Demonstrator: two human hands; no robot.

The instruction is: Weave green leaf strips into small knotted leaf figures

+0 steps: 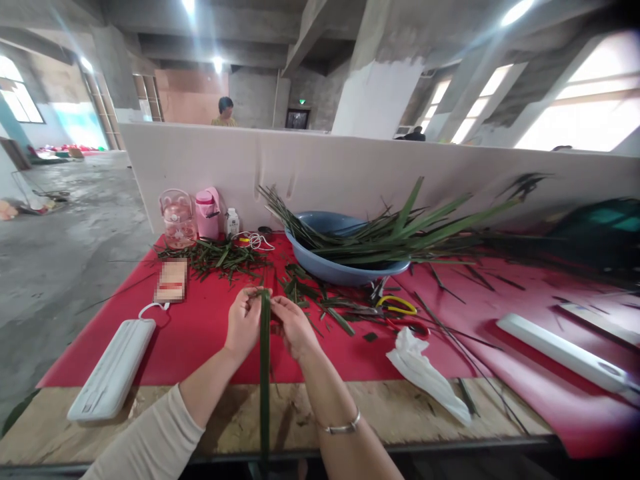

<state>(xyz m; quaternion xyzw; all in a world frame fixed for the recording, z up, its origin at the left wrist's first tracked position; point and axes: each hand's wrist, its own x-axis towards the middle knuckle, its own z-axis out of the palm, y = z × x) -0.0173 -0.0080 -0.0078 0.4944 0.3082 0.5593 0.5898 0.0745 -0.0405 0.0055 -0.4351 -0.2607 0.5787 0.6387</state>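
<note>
A long, flat green leaf strip (265, 373) hangs down between my hands, past the table's near edge. My left hand (245, 323) pinches its upper end from the left side. At the same height my right hand (295, 327) has its thumb and fingertips closed on the strip's top from the right. The exact fold of the strip under the fingertips is too small to make out. Just beyond my hands lie cut leaf pieces (300, 287) on the red table cover (200, 353).
A blue basin (345, 270) full of long leaves stands at the back. Scissors (395, 307) with yellow handles and a crumpled tissue (425, 377) lie right. Left are a white power strip (113, 370), a phone (171, 280), a clear bottle (179, 223) and a pink bottle (207, 213). A white partition (210, 163) rises behind.
</note>
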